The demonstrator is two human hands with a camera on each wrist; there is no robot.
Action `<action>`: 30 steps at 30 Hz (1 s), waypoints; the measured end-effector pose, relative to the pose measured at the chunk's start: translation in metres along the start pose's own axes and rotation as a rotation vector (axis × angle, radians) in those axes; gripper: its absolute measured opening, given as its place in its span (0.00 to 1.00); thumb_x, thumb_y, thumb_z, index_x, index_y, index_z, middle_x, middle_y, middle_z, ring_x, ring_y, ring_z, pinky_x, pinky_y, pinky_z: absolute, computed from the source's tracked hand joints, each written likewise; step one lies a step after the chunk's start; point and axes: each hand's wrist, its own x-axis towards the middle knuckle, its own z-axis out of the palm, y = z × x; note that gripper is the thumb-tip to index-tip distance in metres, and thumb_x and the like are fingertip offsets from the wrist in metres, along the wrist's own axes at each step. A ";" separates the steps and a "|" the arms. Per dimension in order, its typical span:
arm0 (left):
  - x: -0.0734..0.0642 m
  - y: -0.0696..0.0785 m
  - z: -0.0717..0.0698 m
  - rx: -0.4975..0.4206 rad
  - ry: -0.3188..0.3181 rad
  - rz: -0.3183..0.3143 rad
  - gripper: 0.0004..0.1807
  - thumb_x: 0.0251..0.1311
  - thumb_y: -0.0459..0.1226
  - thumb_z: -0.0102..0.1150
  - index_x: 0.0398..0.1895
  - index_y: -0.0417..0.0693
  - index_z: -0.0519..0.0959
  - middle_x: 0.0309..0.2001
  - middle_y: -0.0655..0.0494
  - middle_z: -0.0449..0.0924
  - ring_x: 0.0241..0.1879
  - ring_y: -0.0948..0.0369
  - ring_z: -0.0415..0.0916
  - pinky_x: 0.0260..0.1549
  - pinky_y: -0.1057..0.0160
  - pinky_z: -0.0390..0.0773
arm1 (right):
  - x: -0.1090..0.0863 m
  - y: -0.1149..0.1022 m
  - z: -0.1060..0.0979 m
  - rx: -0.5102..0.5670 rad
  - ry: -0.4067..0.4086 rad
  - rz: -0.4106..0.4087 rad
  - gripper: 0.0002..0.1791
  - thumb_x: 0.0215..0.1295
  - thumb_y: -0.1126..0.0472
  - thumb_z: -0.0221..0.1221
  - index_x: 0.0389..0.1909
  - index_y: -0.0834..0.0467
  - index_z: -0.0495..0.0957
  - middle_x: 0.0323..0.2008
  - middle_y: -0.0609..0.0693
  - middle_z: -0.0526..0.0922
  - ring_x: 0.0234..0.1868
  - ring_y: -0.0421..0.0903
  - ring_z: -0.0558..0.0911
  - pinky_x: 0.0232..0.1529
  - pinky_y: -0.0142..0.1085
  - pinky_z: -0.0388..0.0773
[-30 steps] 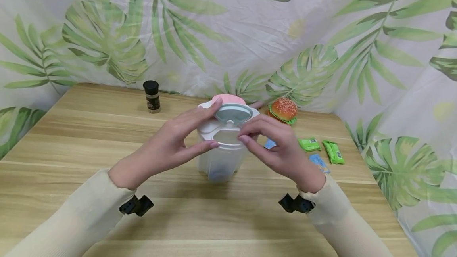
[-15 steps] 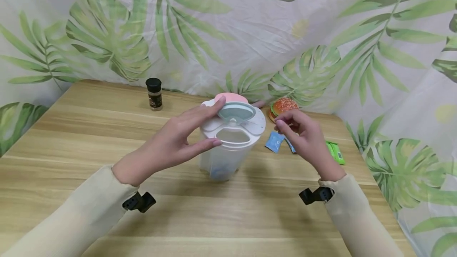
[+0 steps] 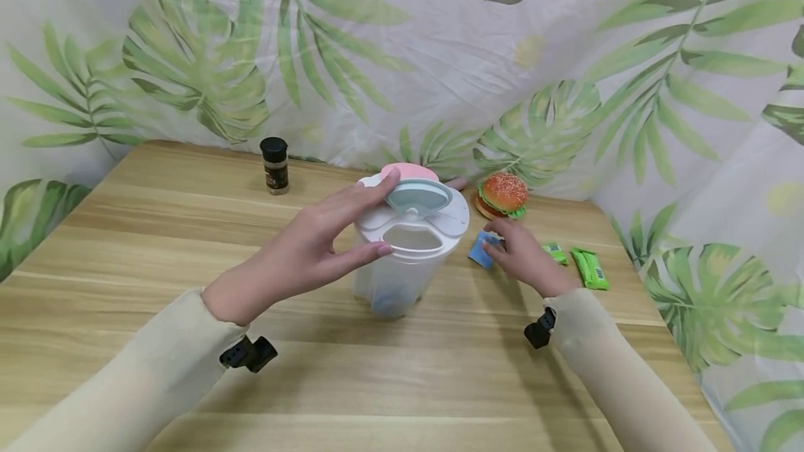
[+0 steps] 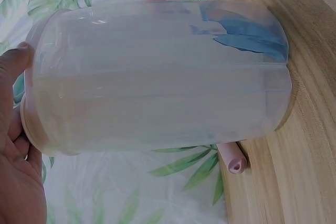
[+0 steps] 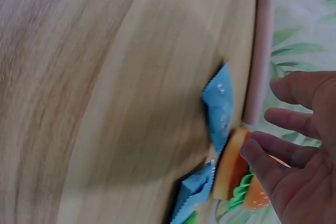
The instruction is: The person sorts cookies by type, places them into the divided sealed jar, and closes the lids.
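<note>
Our right hand (image 3: pixel 526 257) had dropped toward the small, flat blue packet (image 3: pixel 481 250) right of the tall, translucent plastic container (image 3: pixel 398 277); its fingers were parted and seemed to hold nothing. Our left hand (image 3: pixel 298 246) gripped the container's round white plastic lid (image 3: pixel 455 218), thumb and fingers set wide, beside its open hatch. We judged ourselves midway through filling, blue wrappers (image 4: pixel 252 30) lying at the container's bottom; the next move called for a careful pinch on the packet

Two green packets (image 3: pixel 590 269) show, two loose blue ones (image 5: pixel 219 103), and one container (image 3: pixel 400 277), shaker (image 3: pixel 275 167), burger (image 3: pixel 504 192) and rod (image 5: pixel 259 45).
</note>
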 end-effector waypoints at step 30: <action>0.000 0.001 0.000 0.002 0.007 -0.012 0.47 0.61 0.35 0.75 0.82 0.50 0.62 0.68 0.49 0.79 0.67 0.54 0.76 0.73 0.53 0.74 | 0.006 0.012 0.015 -0.160 -0.024 0.061 0.28 0.71 0.59 0.66 0.67 0.67 0.74 0.63 0.70 0.78 0.64 0.67 0.77 0.66 0.62 0.77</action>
